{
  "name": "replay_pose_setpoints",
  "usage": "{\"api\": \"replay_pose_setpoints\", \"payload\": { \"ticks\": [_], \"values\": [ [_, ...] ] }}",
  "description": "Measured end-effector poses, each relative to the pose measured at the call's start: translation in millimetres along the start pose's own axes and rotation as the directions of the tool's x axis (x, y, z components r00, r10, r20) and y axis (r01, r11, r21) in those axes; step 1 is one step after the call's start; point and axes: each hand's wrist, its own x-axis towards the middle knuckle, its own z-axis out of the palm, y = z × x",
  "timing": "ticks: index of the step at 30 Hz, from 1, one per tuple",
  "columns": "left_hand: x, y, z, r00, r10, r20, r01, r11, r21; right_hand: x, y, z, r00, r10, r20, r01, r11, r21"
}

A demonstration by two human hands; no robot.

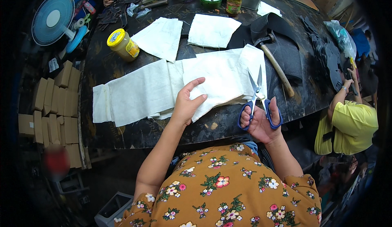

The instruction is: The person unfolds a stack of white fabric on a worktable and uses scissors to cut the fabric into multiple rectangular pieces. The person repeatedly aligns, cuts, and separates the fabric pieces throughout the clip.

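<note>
A stack of white cloth pieces (216,72) lies near the front edge of the dark table. On its front part rests my left hand (188,102), thumb and forefinger spread apart over the fabric; its other fingers are mostly hidden. My right hand (263,123) holds scissors (256,90) with blue handles, thumb through one loop and fingers through the other. Their blades stand apart and point away from me, over the right end of the stack. A longer white cloth strip (139,90) stretches out to the left.
Beyond the stack are two more white cloth pieces (160,37) (212,30), a yellow-lidded jar (123,45) and a wooden-handled hammer (277,70) beside black sheet material (281,35). A fan (53,18) stands far left, above cardboard boxes (57,104). A person in yellow (354,123) works at right.
</note>
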Motion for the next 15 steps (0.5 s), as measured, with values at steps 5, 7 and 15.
{"api": "replay_pose_setpoints", "payload": {
  "ticks": [5, 7, 15],
  "values": [
    [5, -1, 0, 0.997, -0.068, -0.031, 0.06, 0.972, -0.227, -24, -1, -8, 0.99, 0.104, 0.1, -0.096, 0.992, -0.081],
    [8, -1, 2, 0.995, -0.093, -0.048, 0.075, 0.953, -0.294, -40, 0, -10, 0.968, 0.208, 0.14, -0.18, 0.965, -0.193],
    [8, -2, 4, 0.993, -0.112, -0.029, 0.095, 0.932, -0.35, -40, 17, -13, 0.937, 0.316, 0.147, -0.296, 0.944, -0.146]
  ]
}}
